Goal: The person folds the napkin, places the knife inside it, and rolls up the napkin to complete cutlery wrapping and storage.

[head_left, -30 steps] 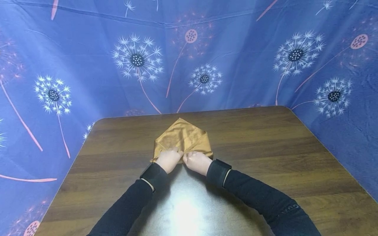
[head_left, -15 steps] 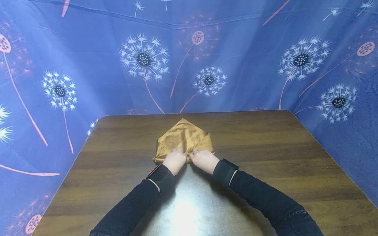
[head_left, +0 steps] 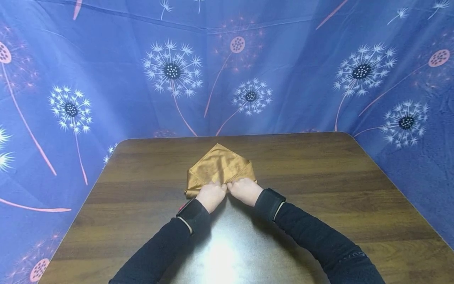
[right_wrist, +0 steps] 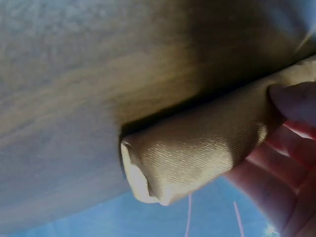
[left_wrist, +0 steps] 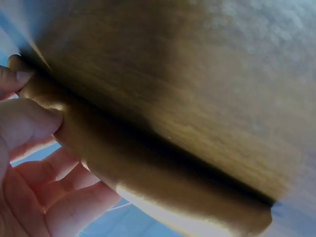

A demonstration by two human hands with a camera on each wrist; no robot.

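A shiny gold cloth (head_left: pixel 220 163) lies folded on the table, one pointed corner facing the far edge. Its near edge is rolled into a thick tube, whose left half shows in the left wrist view as a long roll (left_wrist: pixel 123 153). My left hand (head_left: pixel 211 196) grips this roll near its middle, thumb on the near side and fingers behind and over the top. Close beside it, my right hand (head_left: pixel 245 192) holds the same roll in a like pinch. In the right wrist view, the roll's right end (right_wrist: pixel 182 163) shows layered folds; some fingers are partly hidden behind the cloth.
The brown wood-grain table (head_left: pixel 319 169) extends to both sides of the cloth, with a bright light reflection near the front. A blue curtain (head_left: pixel 298 79) with dandelion prints hangs behind the table and along its sides. Dark sleeves and wrist straps cover both forearms.
The head view has shifted slightly. My left fingers, flatter on the cloth half a second ago, are now more curled at the roll. The cloth's far corner sits marginally nearer.
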